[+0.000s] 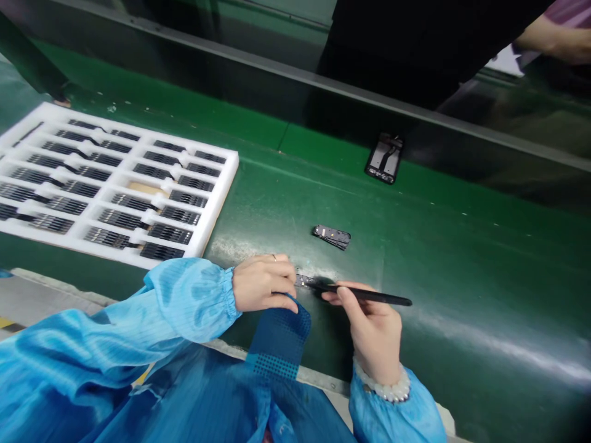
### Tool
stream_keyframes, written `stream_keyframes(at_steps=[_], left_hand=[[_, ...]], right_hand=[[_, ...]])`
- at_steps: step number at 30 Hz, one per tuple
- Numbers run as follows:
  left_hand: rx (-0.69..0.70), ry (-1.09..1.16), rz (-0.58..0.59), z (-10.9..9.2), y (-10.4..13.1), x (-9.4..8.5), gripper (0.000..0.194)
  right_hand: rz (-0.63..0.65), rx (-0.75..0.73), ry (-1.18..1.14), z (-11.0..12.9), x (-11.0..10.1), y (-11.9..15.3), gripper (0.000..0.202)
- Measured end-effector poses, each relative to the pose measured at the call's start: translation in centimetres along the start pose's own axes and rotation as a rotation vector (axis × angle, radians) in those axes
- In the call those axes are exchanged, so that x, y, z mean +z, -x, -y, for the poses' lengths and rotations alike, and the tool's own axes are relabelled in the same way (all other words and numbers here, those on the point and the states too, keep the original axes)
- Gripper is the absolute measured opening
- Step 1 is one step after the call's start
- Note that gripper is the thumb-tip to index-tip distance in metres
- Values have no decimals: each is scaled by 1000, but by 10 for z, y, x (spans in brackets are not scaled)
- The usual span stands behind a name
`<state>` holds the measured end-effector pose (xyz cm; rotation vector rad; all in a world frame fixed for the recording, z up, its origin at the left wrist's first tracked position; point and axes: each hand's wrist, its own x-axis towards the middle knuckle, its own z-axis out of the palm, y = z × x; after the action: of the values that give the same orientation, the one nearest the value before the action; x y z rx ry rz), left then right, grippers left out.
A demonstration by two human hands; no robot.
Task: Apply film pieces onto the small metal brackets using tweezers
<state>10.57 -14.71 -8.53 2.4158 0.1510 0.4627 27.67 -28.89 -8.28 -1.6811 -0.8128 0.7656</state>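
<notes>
My left hand (265, 284) rests on the green bench with its fingers bent and closed on the near end of a small circuit board (303, 280). The fingers cover much of that board. My right hand (372, 320) holds slim black tweezers (376, 296) like a pen, their tip down at the board's exposed end. Just beyond the hands lies a small fanned stack of black phone parts (331, 236). Below my left fingers hangs a dark blue dotted cloth (281, 338), part of what I wear.
A white foam tray (229, 178) with rows of slots full of black strip-like parts stands at the left. Toward the back lies a phone frame (385, 159) with a black flex cable. A raised dark rail runs behind; another person's arm (554, 40) shows at top right.
</notes>
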Motion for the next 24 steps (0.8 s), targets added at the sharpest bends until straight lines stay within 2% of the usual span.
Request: stream_keyframes(at_steps=[5,15,24], left_hand=[[39,-120,35,0,4,4,29],[-33,-69,119,1,4,3,28],[-66,-56,156,1,4,3,30]], right_hand=[[-51,137,-1,-7,-2,-7,26],[-127,186,6,-7,-4,-8,30],[-94,192,54,-7,-3,-9,30]])
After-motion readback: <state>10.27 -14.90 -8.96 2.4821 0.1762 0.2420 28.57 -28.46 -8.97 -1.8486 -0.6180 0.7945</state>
